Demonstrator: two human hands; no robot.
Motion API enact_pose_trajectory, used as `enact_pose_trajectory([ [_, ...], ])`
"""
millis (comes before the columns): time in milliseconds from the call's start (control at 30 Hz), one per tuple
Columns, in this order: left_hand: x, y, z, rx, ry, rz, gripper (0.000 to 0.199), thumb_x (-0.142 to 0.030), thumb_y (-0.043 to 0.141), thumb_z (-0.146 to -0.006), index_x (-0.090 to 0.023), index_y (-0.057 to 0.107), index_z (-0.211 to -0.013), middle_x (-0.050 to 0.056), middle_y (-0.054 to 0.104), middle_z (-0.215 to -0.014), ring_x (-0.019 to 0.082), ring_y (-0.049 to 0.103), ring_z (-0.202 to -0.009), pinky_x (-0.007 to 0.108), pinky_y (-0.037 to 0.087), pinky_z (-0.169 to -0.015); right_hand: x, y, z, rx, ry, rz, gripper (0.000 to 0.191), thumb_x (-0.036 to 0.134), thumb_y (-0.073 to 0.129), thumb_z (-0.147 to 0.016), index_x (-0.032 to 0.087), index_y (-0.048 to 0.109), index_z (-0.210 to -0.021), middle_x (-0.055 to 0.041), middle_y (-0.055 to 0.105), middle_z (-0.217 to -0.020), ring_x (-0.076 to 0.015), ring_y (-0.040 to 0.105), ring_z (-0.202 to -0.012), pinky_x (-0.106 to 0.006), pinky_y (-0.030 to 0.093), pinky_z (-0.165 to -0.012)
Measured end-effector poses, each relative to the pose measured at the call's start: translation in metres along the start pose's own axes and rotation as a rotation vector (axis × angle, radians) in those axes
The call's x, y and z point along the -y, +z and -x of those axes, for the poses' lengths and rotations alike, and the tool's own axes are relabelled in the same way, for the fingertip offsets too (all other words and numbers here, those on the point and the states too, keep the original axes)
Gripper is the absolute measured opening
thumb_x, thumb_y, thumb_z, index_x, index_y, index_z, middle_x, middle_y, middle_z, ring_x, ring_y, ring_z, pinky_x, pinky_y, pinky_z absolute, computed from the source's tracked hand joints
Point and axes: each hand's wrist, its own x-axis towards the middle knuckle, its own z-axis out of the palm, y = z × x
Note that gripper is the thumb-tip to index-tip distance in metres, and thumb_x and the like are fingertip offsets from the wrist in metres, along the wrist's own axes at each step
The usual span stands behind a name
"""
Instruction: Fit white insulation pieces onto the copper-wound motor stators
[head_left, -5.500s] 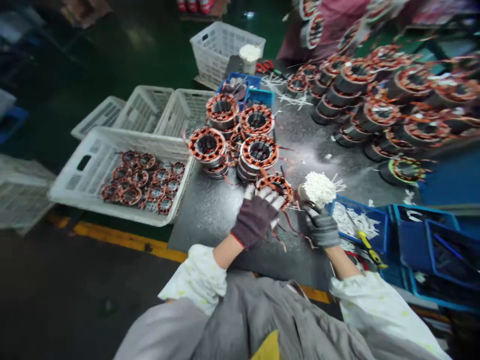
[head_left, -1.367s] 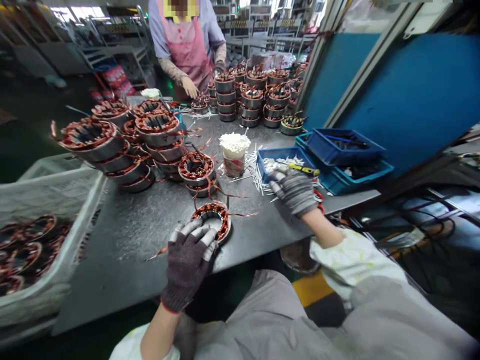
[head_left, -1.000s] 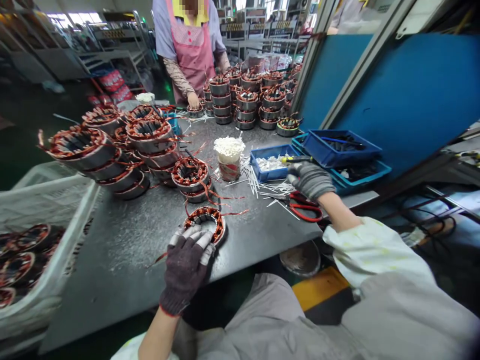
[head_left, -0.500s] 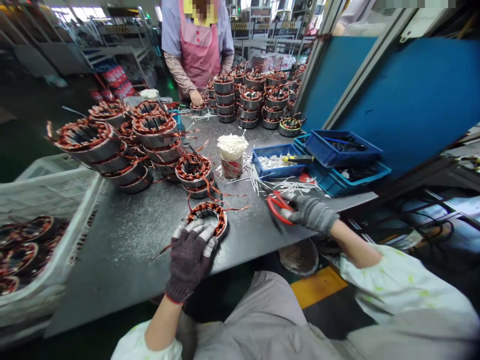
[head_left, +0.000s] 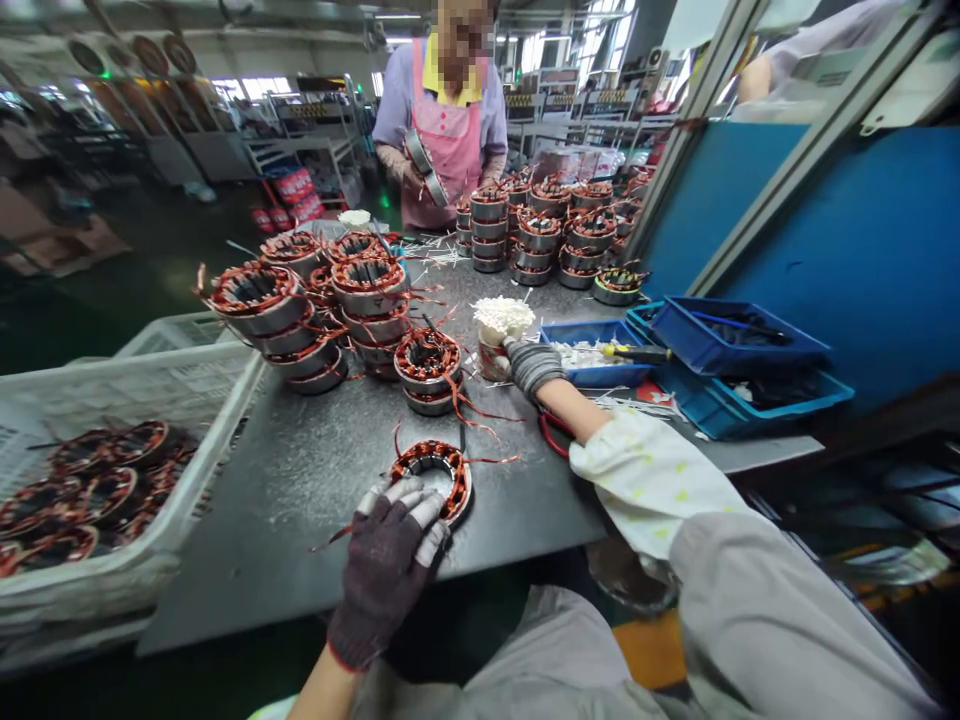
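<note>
My left hand (head_left: 390, 550), in a dark glove with white fingertips, grips the near left rim of a motor stator (head_left: 459, 490) lying flat on the table. Copper windings line its ring, and loose wire ends stick out on both sides. My right hand (head_left: 534, 366), in a grey striped glove, is at the side of a cup (head_left: 491, 360) packed with thin white sticks (head_left: 504, 316). Its fingertips are partly hidden against the cup, so its grip does not show. Red-handled pliers (head_left: 553, 434) lie on the table, partly under my right forearm.
Stacked stators (head_left: 371, 300) stand at the left and more (head_left: 540, 235) at the back. A white crate (head_left: 150, 540) holds several. Blue trays (head_left: 600, 375) and a yellow-handled tool (head_left: 637, 354) are at the right. Across the table a co-worker (head_left: 442, 130) holds a stator.
My right hand has let go of the red-handled pliers and moved forward and left to the cup. My left hand stays on the stator. The co-worker has lifted a stator; the view has shifted.
</note>
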Motion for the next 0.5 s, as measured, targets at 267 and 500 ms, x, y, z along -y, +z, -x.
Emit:
enact_pose_trajectory([
  [267, 0.031, 0.005, -0.015, 0.09, 0.013, 0.12, 0.022, -0.028, 0.058, -0.1, -0.026, 0.069, -0.119, 0.003, 0.077, -0.115, 0.023, 0.067, -0.119, 0.048, 0.042, -0.116, -0.033, 0.007, 0.004, 0.037, -0.172, -0.159, 0.04, 0.037, 0.054, -0.1, 0.024, 0.067, -0.136, -0.0084, 0.071, -0.135, -0.0249, 0.067, -0.122, -0.033, 0.05, -0.103],
  [500, 0.012, 0.011, -0.016, 0.031, 0.027, 0.111, 0.022, -0.026, 0.057, -0.1, -0.026, 0.068, -0.12, 0.003, 0.077, -0.113, 0.023, 0.066, -0.118, 0.047, 0.039, -0.116, -0.062, 0.037, 0.051, -0.243, -0.08, -0.643, 0.029, 0.042, 0.061, -0.093, 0.024, 0.079, -0.106, -0.0052, 0.08, -0.098, -0.0244, 0.073, -0.088, -0.037, 0.055, -0.085],
])
